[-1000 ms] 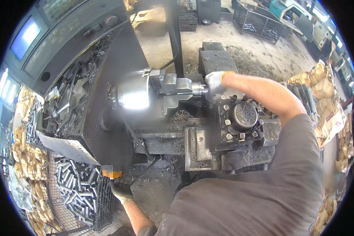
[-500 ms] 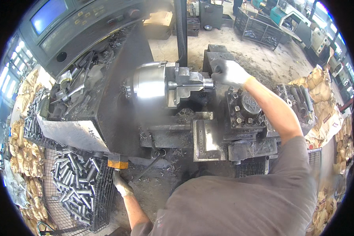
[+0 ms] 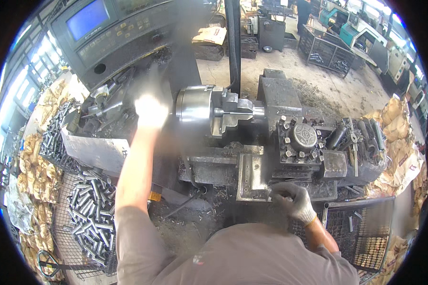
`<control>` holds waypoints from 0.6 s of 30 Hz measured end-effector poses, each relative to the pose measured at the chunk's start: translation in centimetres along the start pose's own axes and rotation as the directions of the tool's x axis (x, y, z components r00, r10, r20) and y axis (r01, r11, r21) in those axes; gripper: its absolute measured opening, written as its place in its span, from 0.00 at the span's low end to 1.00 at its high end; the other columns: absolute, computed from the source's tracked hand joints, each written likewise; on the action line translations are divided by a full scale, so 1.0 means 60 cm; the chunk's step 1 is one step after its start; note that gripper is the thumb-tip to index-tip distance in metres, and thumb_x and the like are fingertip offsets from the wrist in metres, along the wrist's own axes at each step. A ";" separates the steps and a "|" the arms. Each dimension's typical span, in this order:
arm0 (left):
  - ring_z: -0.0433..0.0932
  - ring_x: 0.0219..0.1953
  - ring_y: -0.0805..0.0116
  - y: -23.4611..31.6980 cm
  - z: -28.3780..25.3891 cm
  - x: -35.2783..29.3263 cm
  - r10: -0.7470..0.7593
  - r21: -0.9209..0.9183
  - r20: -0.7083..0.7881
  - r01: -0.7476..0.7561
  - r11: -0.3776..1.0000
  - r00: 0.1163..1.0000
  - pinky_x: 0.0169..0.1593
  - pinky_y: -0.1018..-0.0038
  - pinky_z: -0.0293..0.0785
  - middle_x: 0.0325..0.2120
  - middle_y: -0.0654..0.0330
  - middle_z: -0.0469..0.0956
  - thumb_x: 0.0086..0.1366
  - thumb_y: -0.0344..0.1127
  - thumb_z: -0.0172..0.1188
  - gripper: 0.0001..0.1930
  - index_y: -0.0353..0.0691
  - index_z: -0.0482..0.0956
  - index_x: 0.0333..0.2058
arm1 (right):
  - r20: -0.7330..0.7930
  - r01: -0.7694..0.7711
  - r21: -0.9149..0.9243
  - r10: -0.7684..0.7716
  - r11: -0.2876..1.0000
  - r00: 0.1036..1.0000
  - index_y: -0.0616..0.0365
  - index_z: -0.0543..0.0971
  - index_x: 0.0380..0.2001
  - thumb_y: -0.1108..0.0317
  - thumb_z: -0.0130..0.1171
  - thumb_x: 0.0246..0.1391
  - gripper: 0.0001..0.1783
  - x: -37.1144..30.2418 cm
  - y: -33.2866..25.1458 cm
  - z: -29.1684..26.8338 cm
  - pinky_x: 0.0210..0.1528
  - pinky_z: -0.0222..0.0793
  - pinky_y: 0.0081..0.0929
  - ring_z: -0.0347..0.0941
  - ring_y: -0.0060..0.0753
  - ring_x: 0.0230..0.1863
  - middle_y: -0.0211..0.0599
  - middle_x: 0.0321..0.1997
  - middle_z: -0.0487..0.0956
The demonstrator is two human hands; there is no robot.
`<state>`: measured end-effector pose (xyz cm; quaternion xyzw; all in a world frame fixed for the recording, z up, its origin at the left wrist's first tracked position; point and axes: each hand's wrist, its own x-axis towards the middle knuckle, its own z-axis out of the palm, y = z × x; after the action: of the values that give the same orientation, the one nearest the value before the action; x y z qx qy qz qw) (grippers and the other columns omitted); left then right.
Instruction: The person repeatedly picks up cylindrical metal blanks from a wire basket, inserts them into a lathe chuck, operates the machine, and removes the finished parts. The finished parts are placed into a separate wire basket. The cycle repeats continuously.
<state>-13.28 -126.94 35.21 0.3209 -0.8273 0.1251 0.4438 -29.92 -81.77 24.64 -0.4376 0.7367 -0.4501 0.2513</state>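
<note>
A lathe fills the middle of the head view. Its shiny chuck holds a short metal workpiece in its jaws. My left hand, in a white glove and blurred by motion, is raised beside the headstock just left of the chuck. Whether it holds anything cannot be made out. My right hand, in a grey glove, lies with curled fingers on the front edge of the carriage, below the tool post. What is under its fingers is hidden.
A control panel with a blue screen stands at the upper left. A wire basket of several metal cylinders sits at the lower left, another wire basket at the lower right. Sacks lie at the right, metal chips below the bed.
My right hand left the workpiece at the chuck and came down to the carriage front. My left hand rose from low near the floor to beside the headstock.
</note>
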 end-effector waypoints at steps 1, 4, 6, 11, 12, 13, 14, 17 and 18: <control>0.84 0.47 0.32 0.008 0.029 0.051 -0.079 0.053 0.088 0.075 0.996 0.993 0.54 0.44 0.80 0.48 0.36 0.83 0.71 0.39 0.59 0.34 0.40 0.63 0.73 | -0.009 -0.020 0.053 0.021 0.998 1.000 0.62 0.88 0.46 0.70 0.72 0.59 0.13 -0.012 0.012 -0.002 0.48 0.82 0.28 0.87 0.28 0.43 0.40 0.42 0.90; 0.86 0.47 0.33 0.010 0.056 0.160 -0.289 0.199 0.248 0.243 0.949 0.925 0.54 0.45 0.81 0.47 0.34 0.85 0.69 0.41 0.61 0.45 0.45 0.48 0.80 | -0.037 -0.029 0.078 0.032 0.997 0.999 0.62 0.88 0.46 0.71 0.73 0.58 0.13 -0.028 0.034 -0.029 0.43 0.82 0.27 0.88 0.29 0.39 0.40 0.39 0.90; 0.86 0.49 0.35 -0.046 0.091 0.189 -0.308 0.312 0.329 0.205 0.928 0.893 0.55 0.48 0.81 0.47 0.33 0.85 0.69 0.44 0.62 0.47 0.47 0.47 0.81 | -0.069 -0.031 0.052 0.035 0.998 0.997 0.62 0.88 0.46 0.71 0.73 0.58 0.13 -0.039 0.043 -0.045 0.42 0.83 0.27 0.89 0.30 0.38 0.41 0.39 0.90; 0.85 0.52 0.34 0.074 0.084 0.095 -0.181 0.037 -0.028 0.182 0.983 0.983 0.57 0.50 0.81 0.53 0.38 0.85 0.71 0.46 0.63 0.36 0.43 0.65 0.74 | -0.019 -0.058 0.086 0.060 0.995 0.998 0.62 0.87 0.49 0.69 0.71 0.61 0.14 -0.030 0.089 -0.042 0.44 0.84 0.28 0.89 0.30 0.39 0.43 0.42 0.90; 0.85 0.51 0.35 0.110 0.051 0.041 -0.072 -0.090 -0.126 0.060 0.994 0.989 0.56 0.50 0.81 0.52 0.39 0.85 0.70 0.46 0.63 0.33 0.43 0.68 0.71 | 0.035 -0.046 0.068 0.044 0.997 0.998 0.62 0.87 0.49 0.68 0.71 0.62 0.15 -0.020 0.089 -0.033 0.45 0.84 0.28 0.89 0.30 0.40 0.43 0.43 0.90; 0.85 0.51 0.37 0.144 0.022 -0.037 -0.020 -0.218 -0.092 -0.001 0.976 0.996 0.55 0.51 0.82 0.50 0.40 0.85 0.70 0.46 0.64 0.30 0.44 0.71 0.67 | 0.081 -0.104 0.112 0.095 0.988 0.992 0.61 0.87 0.50 0.68 0.71 0.62 0.15 -0.014 0.084 -0.019 0.46 0.84 0.28 0.89 0.29 0.41 0.43 0.43 0.90; 0.86 0.50 0.38 0.166 -0.006 -0.125 -0.005 -0.326 0.021 0.012 0.945 1.000 0.54 0.52 0.82 0.49 0.41 0.86 0.70 0.46 0.64 0.27 0.44 0.74 0.64 | 0.152 -0.155 0.146 0.133 0.977 0.979 0.61 0.87 0.50 0.67 0.71 0.62 0.16 -0.012 0.077 0.003 0.46 0.83 0.28 0.88 0.29 0.41 0.43 0.43 0.90; 0.87 0.49 0.42 0.178 -0.093 -0.464 -0.223 -0.252 0.682 0.509 0.823 0.697 0.51 0.54 0.83 0.46 0.45 0.87 0.69 0.46 0.64 0.19 0.44 0.83 0.54 | 0.402 -0.031 0.084 -0.006 0.996 0.916 0.60 0.86 0.52 0.65 0.72 0.62 0.17 0.003 0.072 0.081 0.48 0.82 0.28 0.87 0.28 0.43 0.43 0.43 0.90; 0.87 0.48 0.43 0.173 -0.127 -0.590 -0.394 -0.071 0.776 0.689 0.721 0.492 0.51 0.55 0.84 0.44 0.46 0.87 0.69 0.46 0.65 0.18 0.44 0.86 0.51 | 0.480 0.066 0.056 -0.085 0.996 0.873 0.60 0.86 0.53 0.65 0.72 0.62 0.18 0.004 0.076 0.117 0.48 0.82 0.28 0.86 0.28 0.43 0.43 0.43 0.90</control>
<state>-0.78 -100.43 11.56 0.5006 -0.7898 -0.3190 0.1543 -26.60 -84.13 17.33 -0.5592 0.6246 -0.3505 0.4175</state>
